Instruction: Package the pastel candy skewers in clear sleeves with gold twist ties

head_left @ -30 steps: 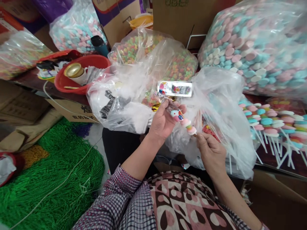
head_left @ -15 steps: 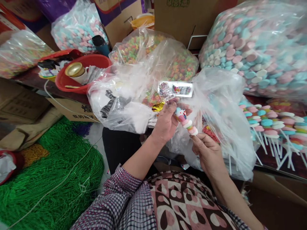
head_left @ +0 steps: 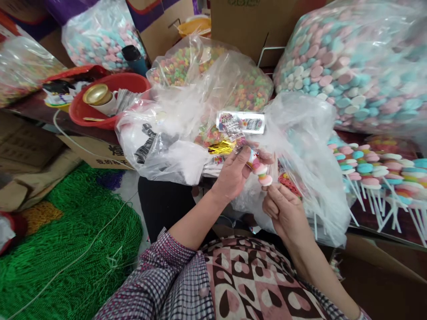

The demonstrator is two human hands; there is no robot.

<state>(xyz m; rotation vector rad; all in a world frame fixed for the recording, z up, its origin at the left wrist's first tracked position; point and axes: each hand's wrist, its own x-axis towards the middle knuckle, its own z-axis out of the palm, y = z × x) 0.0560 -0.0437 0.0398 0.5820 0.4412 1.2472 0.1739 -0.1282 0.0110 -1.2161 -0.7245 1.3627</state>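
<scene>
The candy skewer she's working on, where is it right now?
In the head view, the candy skewer sits centre frame, between the left hand above and the right hand below, before the clear bag.

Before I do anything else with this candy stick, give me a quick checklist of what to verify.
1. Left hand holding the candy skewer at its upper end: ok.
2. Right hand fingers at the skewer's lower end: ok.
3. Printed wrapper over the candy's top: ok.
4. Gold twist tie fastened: cannot tell.
5. Finished lollipops lying apart, to the right: ok.
</scene>
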